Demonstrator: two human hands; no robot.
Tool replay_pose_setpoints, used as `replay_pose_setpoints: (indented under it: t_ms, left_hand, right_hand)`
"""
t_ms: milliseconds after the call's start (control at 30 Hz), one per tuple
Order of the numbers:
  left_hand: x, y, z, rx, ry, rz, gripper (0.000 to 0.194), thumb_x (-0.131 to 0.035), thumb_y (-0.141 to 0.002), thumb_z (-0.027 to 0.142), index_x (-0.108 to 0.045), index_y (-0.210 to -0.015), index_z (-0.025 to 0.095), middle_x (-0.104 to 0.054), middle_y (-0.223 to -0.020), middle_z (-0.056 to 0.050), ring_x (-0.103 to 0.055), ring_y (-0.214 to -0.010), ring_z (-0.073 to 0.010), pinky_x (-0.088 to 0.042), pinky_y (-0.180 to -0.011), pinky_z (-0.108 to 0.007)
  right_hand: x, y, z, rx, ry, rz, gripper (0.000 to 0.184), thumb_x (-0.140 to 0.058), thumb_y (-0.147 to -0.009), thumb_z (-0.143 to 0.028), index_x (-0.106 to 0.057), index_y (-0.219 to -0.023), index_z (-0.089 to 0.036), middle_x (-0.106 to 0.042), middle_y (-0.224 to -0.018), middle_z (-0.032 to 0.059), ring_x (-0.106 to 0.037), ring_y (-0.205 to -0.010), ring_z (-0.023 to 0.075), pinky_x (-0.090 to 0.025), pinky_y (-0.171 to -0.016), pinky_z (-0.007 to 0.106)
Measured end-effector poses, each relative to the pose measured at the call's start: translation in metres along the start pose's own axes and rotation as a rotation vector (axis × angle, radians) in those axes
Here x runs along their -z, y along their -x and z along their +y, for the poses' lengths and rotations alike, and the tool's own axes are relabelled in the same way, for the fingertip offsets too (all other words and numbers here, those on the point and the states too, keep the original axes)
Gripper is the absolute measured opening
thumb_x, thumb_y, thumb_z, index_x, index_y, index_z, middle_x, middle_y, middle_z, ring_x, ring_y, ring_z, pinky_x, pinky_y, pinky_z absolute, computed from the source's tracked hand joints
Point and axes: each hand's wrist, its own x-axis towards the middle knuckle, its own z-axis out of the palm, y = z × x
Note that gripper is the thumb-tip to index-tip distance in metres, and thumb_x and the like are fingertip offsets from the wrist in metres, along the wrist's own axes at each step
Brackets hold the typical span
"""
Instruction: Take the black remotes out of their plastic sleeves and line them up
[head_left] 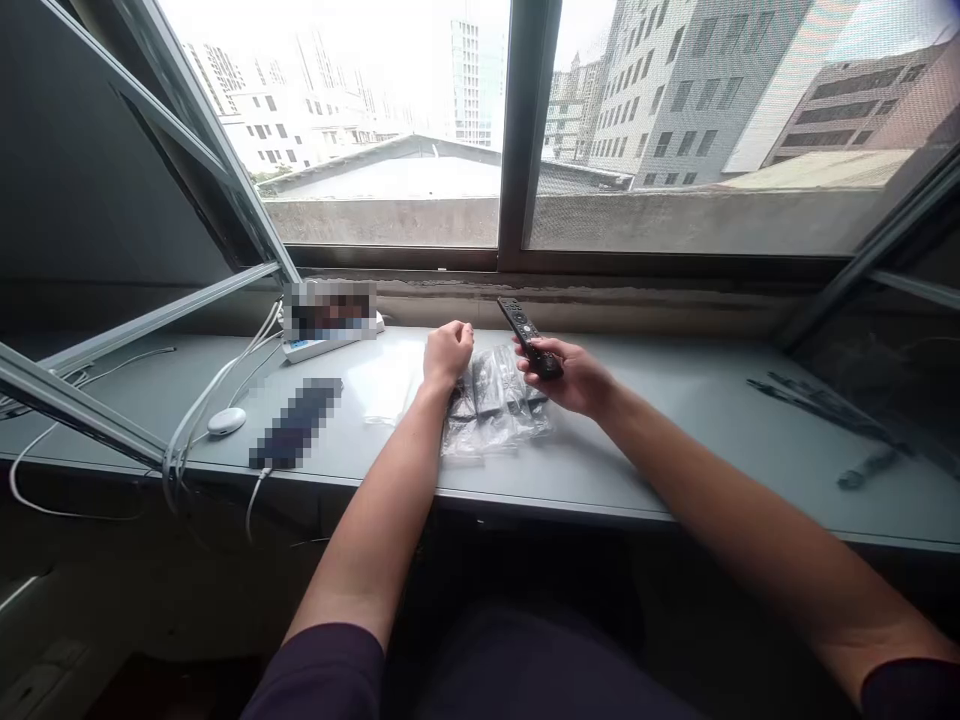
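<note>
A black remote control (525,332) is in my right hand (570,374), its button side showing and its far end tilted up to the left. My thumb lies across its lower part. To the left, my left hand (448,352) is curled into a fist, and whatever its fingers may hold is hidden. Beneath and between both hands, several clear plastic bags (495,420) lie on the table (660,440), with dark items partly visible inside. Another thin clear plastic sheet or bag (386,390) lies just left of my left wrist.
A white power strip (319,348) with a blurred-out patch over it stands at the back left. Nearer are a blurred dark device (296,425) on a white cable and a round white piece (226,421). Metal frame bars (161,315) slant at left; dark thin items (825,405) lie right.
</note>
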Motion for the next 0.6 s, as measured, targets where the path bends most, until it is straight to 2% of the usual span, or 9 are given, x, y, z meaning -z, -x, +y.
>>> replay_pose_setpoints:
  t_ms: [100,167,233,333,433,600]
  left_hand:
    - [0.0,0.0,0.0,-0.001,-0.003,0.003,0.034,-0.054,-0.108,0.04,-0.078,-0.09,0.024,-0.083,-0.092,-0.008,-0.072,-0.081,-0.0231,-0.052,-0.078,-0.034]
    - [0.0,0.0,0.0,0.008,-0.01,-0.001,0.034,-0.054,-0.108,0.041,-0.078,-0.09,0.024,-0.083,-0.092,-0.008,-0.073,-0.082,-0.0235,-0.052,-0.078,-0.034]
    - [0.0,0.0,0.0,0.01,-0.014,-0.001,0.034,-0.054,-0.107,0.04,-0.079,-0.091,0.025,-0.083,-0.093,-0.008,-0.073,-0.084,-0.0238,-0.052,-0.08,-0.034]
    - [0.0,0.0,0.0,-0.009,-0.001,0.006,0.033,-0.054,-0.107,0.039,-0.078,-0.091,0.024,-0.083,-0.093,-0.008,-0.074,-0.085,-0.0238,-0.052,-0.079,-0.033]
    - [0.0,0.0,0.0,-0.003,0.0,0.003,0.032,-0.055,-0.107,0.038,-0.078,-0.09,0.025,-0.083,-0.093,-0.007,-0.074,-0.085,-0.0238,-0.052,-0.081,-0.034]
    - [0.0,0.0,0.0,0.007,0.005,-0.005,0.032,-0.055,-0.107,0.039,-0.079,-0.092,0.024,-0.083,-0.094,-0.008,-0.073,-0.084,-0.0236,-0.052,-0.08,-0.033]
  right_hand:
    - [0.003,-0.001,0.004,0.202,0.204,-0.03,0.02,-0.085,-0.09,-0.017,-0.075,-0.107,-0.02,-0.079,-0.107,0.0064,-0.075,-0.091,0.0187,-0.067,-0.077,0.03]
    - [0.005,-0.001,0.006,0.399,0.407,-0.057,0.03,-0.094,-0.084,-0.025,-0.078,-0.11,-0.023,-0.081,-0.115,0.0069,-0.077,-0.106,0.0237,-0.065,-0.096,0.04]
    - [0.007,0.0,0.008,0.626,0.657,-0.058,0.027,-0.095,-0.085,-0.029,-0.081,-0.109,-0.027,-0.078,-0.13,0.0088,-0.072,-0.127,0.0295,-0.057,-0.114,0.051]
    - [0.008,0.003,0.009,0.915,0.986,-0.025,0.009,-0.083,-0.096,-0.028,-0.085,-0.104,-0.032,-0.065,-0.156,0.007,-0.053,-0.154,0.0342,-0.04,-0.13,0.06]
    - [0.007,0.005,0.01,0.998,1.129,0.005,0.015,-0.072,-0.103,-0.027,-0.084,-0.107,-0.035,-0.06,-0.162,0.0038,-0.048,-0.159,0.0353,-0.038,-0.131,0.066]
    - [0.005,0.006,0.012,1.011,1.067,-0.032,0.025,-0.07,-0.104,-0.023,-0.081,-0.122,-0.038,-0.071,-0.148,0.0059,-0.054,-0.154,0.035,-0.039,-0.131,0.064]
